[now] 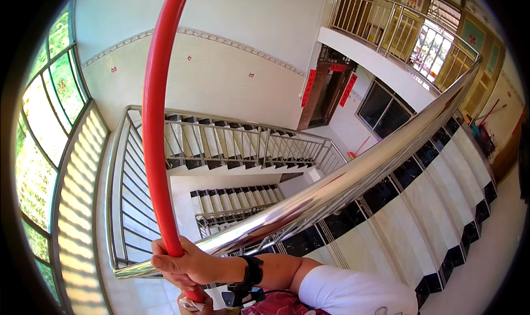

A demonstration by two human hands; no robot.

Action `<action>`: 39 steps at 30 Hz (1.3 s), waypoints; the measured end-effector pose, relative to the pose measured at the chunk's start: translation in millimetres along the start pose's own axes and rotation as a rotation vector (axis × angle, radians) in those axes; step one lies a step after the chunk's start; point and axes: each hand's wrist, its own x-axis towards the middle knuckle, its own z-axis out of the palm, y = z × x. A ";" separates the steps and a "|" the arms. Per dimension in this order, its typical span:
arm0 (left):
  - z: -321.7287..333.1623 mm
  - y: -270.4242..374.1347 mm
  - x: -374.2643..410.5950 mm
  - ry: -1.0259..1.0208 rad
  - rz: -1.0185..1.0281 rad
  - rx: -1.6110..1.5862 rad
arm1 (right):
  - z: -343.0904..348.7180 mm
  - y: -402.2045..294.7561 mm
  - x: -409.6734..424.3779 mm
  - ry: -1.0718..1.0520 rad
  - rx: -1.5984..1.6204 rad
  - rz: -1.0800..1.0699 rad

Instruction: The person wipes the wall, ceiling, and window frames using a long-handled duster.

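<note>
A long red pole (pixel 156 120) rises from my hands and leaves the view at the top. My right hand (pixel 186 260) is wrapped around its lower part, with a black strap on the wrist and the arm reaching in from the right. Just below, at the bottom edge, my left hand (pixel 196 304) grips the pole near its lower visible end. A whitish piece of cloth or paper (pixel 191 304) is between the left fingers and the pole. A polished metal handrail (pixel 314 195) runs right behind my right hand.
Marble stairs with black edging (pixel 385 228) climb to the right. Beyond the handrail, lower flights (pixel 236 197) drop down an open stairwell. Tall windows (pixel 47 120) stand left, above a sunlit sill (pixel 78 207). A railed balcony (pixel 372 37) is upper right; cleaning tools (pixel 482 133) lean by the wall.
</note>
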 end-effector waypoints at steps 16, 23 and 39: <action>-29.4 -7.6 -24.8 0.057 0.269 0.243 | 30.1 11.3 -8.8 -0.252 -0.019 0.005; -14.7 38.3 -58.6 -0.344 -0.001 0.071 | 43.4 -1.6 -29.8 -0.472 -0.122 0.042; -16.8 17.8 23.0 0.107 0.171 0.158 | -5.0 7.5 16.1 -0.058 -0.097 -0.234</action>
